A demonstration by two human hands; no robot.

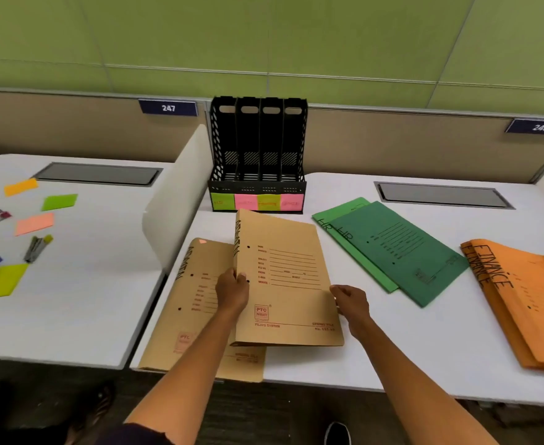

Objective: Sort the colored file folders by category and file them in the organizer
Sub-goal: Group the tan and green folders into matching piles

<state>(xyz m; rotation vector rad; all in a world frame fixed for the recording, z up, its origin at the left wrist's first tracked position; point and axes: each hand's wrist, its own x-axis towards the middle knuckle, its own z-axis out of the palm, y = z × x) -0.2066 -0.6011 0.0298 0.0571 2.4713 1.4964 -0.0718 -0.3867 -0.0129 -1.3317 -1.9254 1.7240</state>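
Four organizer [258, 149] slots at upper centre unfilled, sorting done into piles on the table [392, 348], filing barely begun: both grips, left hand [232, 292] and right hand [351, 301], clasping a raised tan folder [283, 277] mid-frame.

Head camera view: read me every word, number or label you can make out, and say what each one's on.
"247": left partition sign
"248": right partition sign
"HR": both green folders
"FINANCE": orange folders
"PTC", "FILING SYSTEM", "SPRING FILE": held brown folder
Sticky labels on the organizer, brown folders' spine writing and form text: too blurred.
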